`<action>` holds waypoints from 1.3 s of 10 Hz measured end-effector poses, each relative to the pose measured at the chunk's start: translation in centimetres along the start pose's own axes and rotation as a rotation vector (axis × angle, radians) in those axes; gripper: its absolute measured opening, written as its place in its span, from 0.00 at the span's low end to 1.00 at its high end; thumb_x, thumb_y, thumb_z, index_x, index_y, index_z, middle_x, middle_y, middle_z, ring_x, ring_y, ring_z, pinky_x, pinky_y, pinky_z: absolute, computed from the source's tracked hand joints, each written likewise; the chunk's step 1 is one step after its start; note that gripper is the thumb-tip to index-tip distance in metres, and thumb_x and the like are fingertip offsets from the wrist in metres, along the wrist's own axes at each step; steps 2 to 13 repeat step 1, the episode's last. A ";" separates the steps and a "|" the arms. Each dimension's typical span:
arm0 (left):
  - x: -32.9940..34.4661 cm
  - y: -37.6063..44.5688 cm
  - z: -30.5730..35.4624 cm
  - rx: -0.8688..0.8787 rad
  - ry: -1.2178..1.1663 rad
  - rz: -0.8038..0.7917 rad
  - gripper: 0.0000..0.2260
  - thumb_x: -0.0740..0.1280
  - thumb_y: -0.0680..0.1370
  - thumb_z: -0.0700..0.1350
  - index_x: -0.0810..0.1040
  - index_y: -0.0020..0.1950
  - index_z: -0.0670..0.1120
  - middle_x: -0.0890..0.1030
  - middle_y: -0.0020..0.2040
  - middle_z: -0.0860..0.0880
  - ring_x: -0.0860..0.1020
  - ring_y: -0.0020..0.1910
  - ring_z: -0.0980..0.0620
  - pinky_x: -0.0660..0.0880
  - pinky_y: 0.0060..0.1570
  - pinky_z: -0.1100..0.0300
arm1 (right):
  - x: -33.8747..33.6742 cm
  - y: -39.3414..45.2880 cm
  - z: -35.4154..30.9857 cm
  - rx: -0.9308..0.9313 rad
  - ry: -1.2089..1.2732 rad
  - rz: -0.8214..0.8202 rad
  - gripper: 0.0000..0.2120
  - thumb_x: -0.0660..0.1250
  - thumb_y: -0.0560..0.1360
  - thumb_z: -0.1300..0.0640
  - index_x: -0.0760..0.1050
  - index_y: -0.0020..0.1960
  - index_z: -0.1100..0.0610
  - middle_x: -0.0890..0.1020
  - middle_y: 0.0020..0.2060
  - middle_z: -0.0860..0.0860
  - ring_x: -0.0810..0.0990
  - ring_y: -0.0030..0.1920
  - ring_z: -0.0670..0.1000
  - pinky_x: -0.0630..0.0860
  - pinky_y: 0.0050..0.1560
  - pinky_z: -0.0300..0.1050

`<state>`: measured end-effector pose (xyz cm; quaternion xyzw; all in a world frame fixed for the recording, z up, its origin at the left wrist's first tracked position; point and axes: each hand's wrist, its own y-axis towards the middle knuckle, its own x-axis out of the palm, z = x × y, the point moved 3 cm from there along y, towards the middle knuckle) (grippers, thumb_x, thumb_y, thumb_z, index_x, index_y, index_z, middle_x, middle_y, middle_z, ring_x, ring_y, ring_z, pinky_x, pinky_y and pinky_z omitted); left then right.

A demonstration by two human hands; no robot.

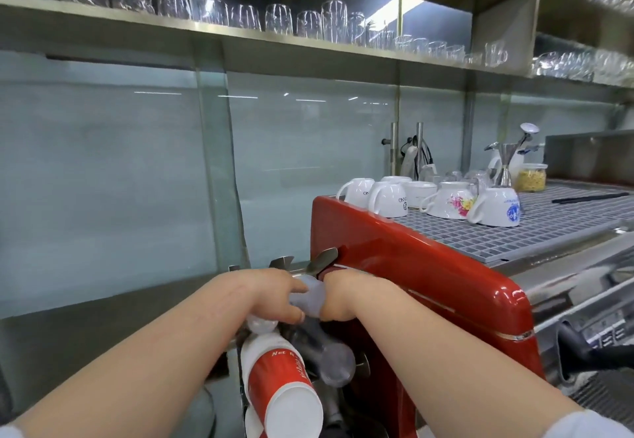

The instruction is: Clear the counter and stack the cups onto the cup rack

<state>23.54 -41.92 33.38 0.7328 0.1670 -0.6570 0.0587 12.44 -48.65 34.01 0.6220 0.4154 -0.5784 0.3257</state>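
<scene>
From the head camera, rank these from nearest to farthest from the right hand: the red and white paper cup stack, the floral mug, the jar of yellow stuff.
Measured from the right hand:
1. Red and white paper cup stack, just below and left of it, beside the red machine.
2. Floral mug, upside down on the grey grid on top of the machine.
3. Jar, at the back right, behind the mugs.

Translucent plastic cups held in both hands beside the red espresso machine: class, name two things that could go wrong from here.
1. Both hands, left and right, grip the translucent plastic cups in a tight gap beside the red machine; the cups may slip or buckle.
2. The red-and-white paper cup stack sits just below the forearms; an elbow might knock it loose.
</scene>
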 end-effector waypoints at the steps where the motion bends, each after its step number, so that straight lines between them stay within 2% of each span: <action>1: -2.6 -1.4 -1.4 -0.053 0.078 -0.065 0.28 0.64 0.75 0.62 0.65 0.75 0.58 0.70 0.74 0.53 0.71 0.70 0.48 0.68 0.69 0.50 | -2.1 -0.2 0.4 0.081 -0.175 -0.096 0.19 0.66 0.71 0.48 0.77 0.57 0.58 0.80 0.51 0.55 0.79 0.51 0.58 0.76 0.57 0.51; 13: -2.6 -1.4 -1.4 -0.053 0.078 -0.065 0.28 0.64 0.75 0.62 0.65 0.75 0.58 0.70 0.74 0.53 0.71 0.70 0.48 0.68 0.69 0.50 | -2.1 -0.2 0.4 0.081 -0.175 -0.096 0.19 0.66 0.71 0.48 0.77 0.57 0.58 0.80 0.51 0.55 0.79 0.51 0.58 0.76 0.57 0.51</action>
